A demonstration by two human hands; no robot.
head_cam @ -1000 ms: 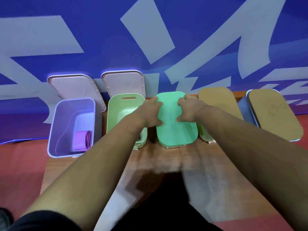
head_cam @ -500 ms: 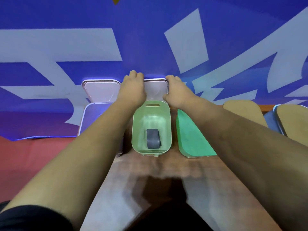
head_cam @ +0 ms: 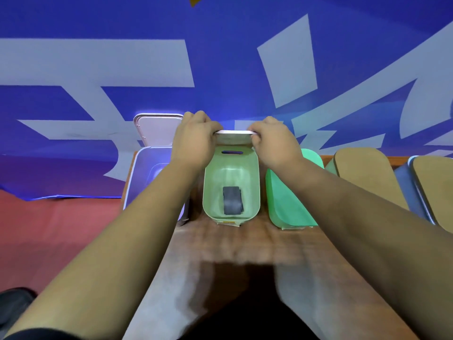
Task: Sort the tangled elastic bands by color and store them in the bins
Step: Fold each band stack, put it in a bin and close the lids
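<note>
1. At the far end of the wooden table [head_cam: 232,246], a row of bins is standing against a blue backdrop [head_cam: 220,57].
2. The left hand [head_cam: 193,141] and right hand [head_cam: 274,143] are each gripping one end of a pale lid [head_cam: 234,137], fingers curled over its top edge, holding it above the far rim of the light green bin [head_cam: 256,182].
3. A dark grey band [head_cam: 231,200] is lying folded on that bin's floor.
4. To its left, the purple bin [head_cam: 144,173] is standing open, its own lid [head_cam: 157,128] leaning on the backdrop.
5. To its right, a green-lidded bin [head_cam: 286,200] and two tan-lidded bins [head_cam: 362,175] are sitting closed.
</note>
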